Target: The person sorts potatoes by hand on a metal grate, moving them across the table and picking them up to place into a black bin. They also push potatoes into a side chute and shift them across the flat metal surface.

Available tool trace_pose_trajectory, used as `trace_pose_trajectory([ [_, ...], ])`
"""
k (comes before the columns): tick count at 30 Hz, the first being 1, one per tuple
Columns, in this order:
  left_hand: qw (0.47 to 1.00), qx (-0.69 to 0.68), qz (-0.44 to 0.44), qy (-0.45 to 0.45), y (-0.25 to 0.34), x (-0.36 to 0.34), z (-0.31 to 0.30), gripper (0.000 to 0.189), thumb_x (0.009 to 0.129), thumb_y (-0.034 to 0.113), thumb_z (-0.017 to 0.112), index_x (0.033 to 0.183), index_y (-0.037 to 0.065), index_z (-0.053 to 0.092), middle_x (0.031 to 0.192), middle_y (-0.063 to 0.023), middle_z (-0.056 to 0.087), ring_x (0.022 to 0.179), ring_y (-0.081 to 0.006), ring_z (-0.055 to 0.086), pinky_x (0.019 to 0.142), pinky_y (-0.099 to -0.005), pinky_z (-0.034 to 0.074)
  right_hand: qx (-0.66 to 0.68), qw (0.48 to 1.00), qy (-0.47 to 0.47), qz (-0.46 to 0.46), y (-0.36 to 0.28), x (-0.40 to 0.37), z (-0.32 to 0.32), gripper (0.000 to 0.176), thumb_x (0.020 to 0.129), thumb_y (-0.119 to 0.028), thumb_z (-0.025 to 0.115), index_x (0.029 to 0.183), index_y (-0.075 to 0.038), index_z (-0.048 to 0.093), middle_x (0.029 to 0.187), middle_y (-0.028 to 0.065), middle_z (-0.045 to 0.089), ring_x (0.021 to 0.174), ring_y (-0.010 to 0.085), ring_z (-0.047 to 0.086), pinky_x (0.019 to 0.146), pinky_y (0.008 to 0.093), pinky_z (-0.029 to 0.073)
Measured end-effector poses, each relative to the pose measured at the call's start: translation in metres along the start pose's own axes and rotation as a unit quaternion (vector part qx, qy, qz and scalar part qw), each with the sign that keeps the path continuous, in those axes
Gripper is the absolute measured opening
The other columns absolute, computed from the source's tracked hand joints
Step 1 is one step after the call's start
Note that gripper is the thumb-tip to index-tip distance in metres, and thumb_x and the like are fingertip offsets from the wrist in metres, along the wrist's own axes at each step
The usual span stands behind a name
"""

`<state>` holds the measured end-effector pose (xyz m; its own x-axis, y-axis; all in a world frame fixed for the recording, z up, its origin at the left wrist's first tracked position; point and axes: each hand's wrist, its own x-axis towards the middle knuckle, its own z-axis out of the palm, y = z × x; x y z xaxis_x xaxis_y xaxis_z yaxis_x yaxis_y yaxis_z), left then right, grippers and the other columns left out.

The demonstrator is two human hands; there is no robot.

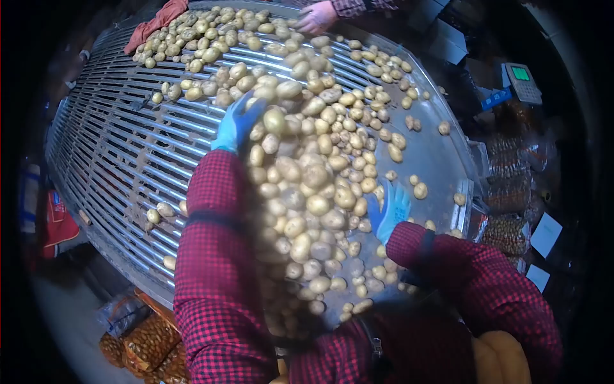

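Note:
A large heap of potatoes (pixel 316 205) lies over the metal slats and the smooth plate beside them. My left hand (pixel 238 121), in a blue glove, is at the heap's upper left edge, fingers apart, touching potatoes. On the heap's right side is my right hand (pixel 390 208), also gloved in blue, with its fingers spread beside the potatoes above the smooth plate (pixel 435 166). Neither hand grips a potato. The potatoes near my left arm look blurred.
The slatted metal table (pixel 121 128) stretches left. A co-worker's hand (pixel 316 17) reaches in at the top. A red cloth (pixel 153 27) lies at the upper left edge. Right of the table are a device with a green screen (pixel 523 83) and bagged potatoes (pixel 505 233); net sacks (pixel 150 342) lie lower left.

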<state>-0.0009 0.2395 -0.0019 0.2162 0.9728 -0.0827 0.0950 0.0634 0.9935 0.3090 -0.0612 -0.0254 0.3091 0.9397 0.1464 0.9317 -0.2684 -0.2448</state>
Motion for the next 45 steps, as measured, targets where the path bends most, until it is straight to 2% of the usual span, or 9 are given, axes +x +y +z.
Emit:
trace_pose_trajectory([
  [5, 0.93, 0.353, 0.102, -0.001, 0.017, -0.011, 0.059, 0.072, 0.09, 0.059, 0.059, 0.144, 0.013, 0.05, 0.144, -0.0174, 0.051, 0.132, -0.035, 0.049, 0.111, -0.0432, 0.037, -0.016, 1.0, 0.021, 0.002, -0.006, 0.004, -0.006, 0.061, 0.087, -0.042, 0.062, 0.138, -0.011, 0.052, 0.141, 0.0199, 0.047, 0.125, 0.0385, 0.044, 0.102, 0.0535, 0.036],
  [10, 0.885, 0.455, -0.082, -0.06, 0.038, -0.034, 0.115, 0.09, 0.081, 0.082, 0.042, 0.148, 0.023, 0.045, 0.159, -0.0172, 0.031, 0.146, -0.0441, 0.027, 0.116, -0.062, 0.019, -0.005, 0.998, 0.057, -0.015, 0.0, 0.003, -0.006, 0.058, 0.088, -0.048, 0.058, 0.136, -0.016, 0.055, 0.14, 0.0194, 0.047, 0.126, 0.0389, 0.042, 0.102, 0.0565, 0.034],
  [22, 0.758, 0.627, -0.181, -0.017, 0.068, -0.153, 0.153, 0.076, 0.09, 0.077, 0.033, 0.152, 0.032, 0.036, 0.158, -0.0116, 0.034, 0.141, -0.0365, 0.039, 0.114, -0.0563, 0.03, 0.145, 0.969, -0.119, -0.158, 0.082, 0.012, -0.017, 0.055, 0.094, -0.044, 0.056, 0.143, -0.019, 0.049, 0.15, 0.016, 0.042, 0.133, 0.0321, 0.042, 0.112, 0.0428, 0.035],
  [25, 0.716, 0.675, -0.163, 0.068, 0.078, -0.209, 0.184, 0.065, 0.097, 0.067, 0.03, 0.151, 0.03, 0.038, 0.159, -0.0108, 0.032, 0.143, -0.0325, 0.034, 0.111, -0.063, 0.029, 0.467, 0.804, -0.366, 0.026, 0.115, 0.025, -0.038, 0.049, 0.096, -0.037, 0.059, 0.14, -0.015, 0.052, 0.136, 0.016, 0.056, 0.125, 0.023, 0.052, 0.106, 0.0353, 0.042],
  [28, 0.714, 0.674, -0.178, 0.07, 0.054, -0.239, 0.187, 0.06, 0.098, 0.061, 0.033, 0.153, 0.036, 0.034, 0.158, -0.0102, 0.032, 0.146, -0.0312, 0.028, 0.11, -0.0627, 0.028, 0.508, 0.824, -0.252, -0.008, 0.145, 0.067, -0.063, 0.046, 0.096, -0.035, 0.063, 0.131, -0.006, 0.059, 0.126, 0.011, 0.062, 0.114, 0.0237, 0.06, 0.097, 0.0332, 0.05],
  [30, 0.736, 0.653, -0.147, 0.098, 0.037, -0.267, 0.186, 0.063, 0.096, 0.063, 0.038, 0.154, 0.037, 0.033, 0.158, -0.0116, 0.031, 0.146, -0.0337, 0.025, 0.112, -0.0609, 0.025, 0.847, 0.428, -0.225, 0.221, 0.14, 0.116, -0.158, 0.041, 0.099, -0.027, 0.058, 0.129, 0.002, 0.058, 0.128, 0.0144, 0.059, 0.118, 0.0257, 0.058, 0.1, 0.0344, 0.05],
  [32, 0.725, 0.665, -0.163, 0.075, 0.043, -0.29, 0.203, 0.071, 0.093, 0.069, 0.039, 0.154, 0.032, 0.034, 0.16, -0.0129, 0.029, 0.145, -0.0403, 0.026, 0.115, -0.0606, 0.02, 0.747, 0.644, -0.16, 0.041, 0.12, 0.117, -0.288, 0.041, 0.1, -0.027, 0.056, 0.125, 0.005, 0.057, 0.124, 0.0135, 0.062, 0.118, 0.0244, 0.061, 0.102, 0.033, 0.051],
  [33, 0.708, 0.682, -0.172, 0.062, 0.041, -0.301, 0.211, 0.074, 0.092, 0.07, 0.039, 0.154, 0.03, 0.034, 0.16, -0.0131, 0.028, 0.144, -0.0424, 0.027, 0.115, -0.0608, 0.019, 0.587, 0.777, -0.039, -0.224, 0.132, 0.139, -0.304, 0.041, 0.099, -0.033, 0.056, 0.121, 0.002, 0.062, 0.119, 0.0105, 0.065, 0.111, 0.022, 0.064, 0.099, 0.033, 0.052],
  [45, 0.776, 0.626, 0.023, 0.079, 0.01, -0.376, 0.214, 0.079, 0.088, 0.059, 0.061, 0.152, 0.019, 0.036, 0.16, -0.0161, 0.027, 0.138, -0.0477, 0.032, 0.114, -0.0545, 0.03, 0.237, 0.915, -0.173, -0.275, 0.149, 0.105, -0.217, 0.04, 0.1, -0.033, 0.055, 0.122, 0.0, 0.062, 0.118, 0.0096, 0.066, 0.109, 0.021, 0.064, 0.096, 0.0319, 0.052],
])
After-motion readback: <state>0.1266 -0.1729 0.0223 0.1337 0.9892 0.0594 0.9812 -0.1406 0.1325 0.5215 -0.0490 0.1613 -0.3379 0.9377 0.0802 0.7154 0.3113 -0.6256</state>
